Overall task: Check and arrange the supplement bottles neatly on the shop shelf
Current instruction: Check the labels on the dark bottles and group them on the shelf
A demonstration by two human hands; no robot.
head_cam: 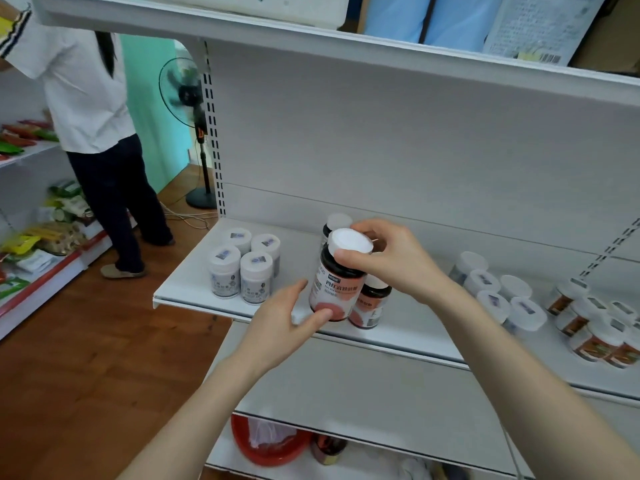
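A white metal shelf (194,289) in a shop is seen from above, with a plain white back panel behind it and a wooden floor (86,375) to the left. Over the front part of this shelf a dark bottle (334,289) with a white cap and a pink label is held in both hands, leaning slightly so that the cap faces upward and toward the camera; whether its base touches the shelf cannot be told.

The cap is enclosed from the right by the right hand (391,258) – its grip is closed, with the thumb on the near edge of the cap and the fingers curled over the far edge. The lower end of the bottle is taken by the left hand (280,327), whose grip is only partly closed: the thumb is laid on the bottom of the label and the fingers are set against the left side.

Just beside the held bottle, on its right, a second pink-label bottle (370,303) is stood upright, and a third dark bottle (334,223) is partly hidden behind the hands. Four white bottles (242,268) are grouped in a square near the left end of the shelf. Further right a cluster of white-capped bottles (498,296) is found, and beyond them brown-label jars (595,327).

In the background another person (86,98) in a white top is stood at a neighbouring rack, and a standing fan (183,91) is placed behind – its blades are blurred.
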